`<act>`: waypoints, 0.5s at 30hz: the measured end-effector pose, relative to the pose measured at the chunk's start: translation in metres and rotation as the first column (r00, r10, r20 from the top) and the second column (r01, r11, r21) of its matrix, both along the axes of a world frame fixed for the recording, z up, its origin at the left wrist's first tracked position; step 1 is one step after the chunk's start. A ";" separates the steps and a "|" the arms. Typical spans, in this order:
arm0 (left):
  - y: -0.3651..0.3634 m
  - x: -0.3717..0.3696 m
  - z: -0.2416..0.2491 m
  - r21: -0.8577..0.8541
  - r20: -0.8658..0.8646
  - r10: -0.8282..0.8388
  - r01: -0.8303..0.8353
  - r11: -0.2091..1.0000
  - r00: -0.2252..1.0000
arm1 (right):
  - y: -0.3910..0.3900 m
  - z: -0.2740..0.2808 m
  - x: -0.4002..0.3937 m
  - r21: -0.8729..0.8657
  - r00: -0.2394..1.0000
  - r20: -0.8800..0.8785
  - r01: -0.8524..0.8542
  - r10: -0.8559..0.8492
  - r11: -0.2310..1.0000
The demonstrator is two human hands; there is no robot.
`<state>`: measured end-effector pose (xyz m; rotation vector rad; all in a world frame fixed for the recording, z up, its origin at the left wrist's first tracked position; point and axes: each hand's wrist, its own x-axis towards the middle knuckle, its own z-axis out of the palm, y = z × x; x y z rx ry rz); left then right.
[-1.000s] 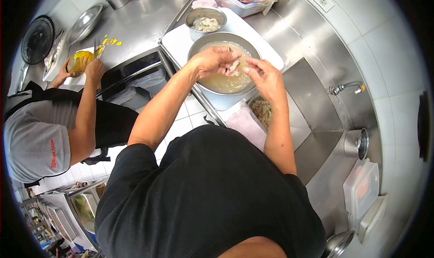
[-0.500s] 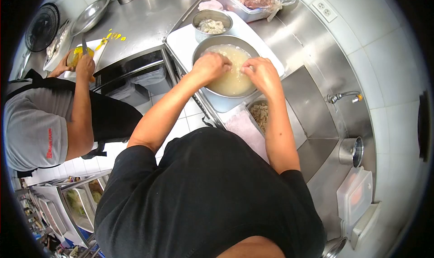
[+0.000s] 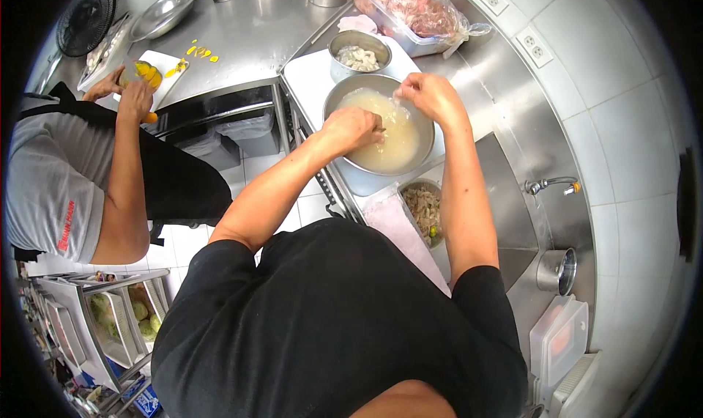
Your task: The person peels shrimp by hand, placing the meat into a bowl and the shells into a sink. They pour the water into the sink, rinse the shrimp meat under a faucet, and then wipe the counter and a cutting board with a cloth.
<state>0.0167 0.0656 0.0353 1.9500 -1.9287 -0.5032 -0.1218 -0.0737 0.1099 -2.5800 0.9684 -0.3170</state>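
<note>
A wide metal bowl (image 3: 427, 150) of cloudy, pale yellow liquid sits on a white cutting board (image 3: 304, 74). My left hand (image 3: 355, 130) hangs over the liquid on the bowl's left side, its fingers curled together. At the far right rim is my right hand (image 3: 430, 95), with thumb and fingertips pinched. What either hand grips is too small or hidden to make out. Just behind the wide bowl stands a smaller metal bowl (image 3: 344, 68) with wet, pale pieces in it. Under my right forearm, a metal container (image 3: 405, 191) holds brownish scraps and a small green item.
At the left, a co-worker (image 3: 51, 161) cuts a yellow fruit on a white board (image 3: 172, 81). A plastic tub (image 3: 410, 46) of bagged raw meat stands behind the bowls. A pink cloth (image 3: 403, 224) lies in front. A wall tap (image 3: 549, 185) projects at the right.
My right hand has drawn back from above the liquid to the bowl's far right rim. My left hand stays over the bowl. The whole view has shifted slightly.
</note>
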 end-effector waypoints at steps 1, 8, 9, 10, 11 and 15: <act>0.001 -0.001 0.004 0.024 -0.040 0.000 0.001 1.000 0.999 | -0.007 0.002 0.009 -0.020 0.997 0.075 0.018 -0.016 1.000; -0.002 0.002 -0.017 -0.043 -0.037 0.023 -0.025 0.999 0.999 | -0.015 0.009 0.040 -0.143 0.913 0.402 -0.013 0.070 0.990; -0.003 0.002 -0.018 -0.058 -0.053 0.036 -0.040 0.998 0.998 | -0.010 0.008 0.036 -0.098 0.949 0.309 -0.035 0.064 0.995; -0.003 0.000 -0.017 -0.072 -0.070 0.046 -0.051 0.996 0.997 | -0.004 0.004 0.031 -0.050 0.975 0.212 -0.050 0.059 0.998; -0.004 -0.001 -0.017 -0.024 0.007 0.022 -0.022 0.999 1.000 | 0.001 -0.001 0.025 0.000 0.992 0.114 -0.056 0.056 0.998; -0.011 -0.004 -0.015 0.040 0.138 -0.039 0.034 0.999 0.990 | 0.023 -0.033 0.003 0.047 0.978 -0.201 -0.051 0.060 0.998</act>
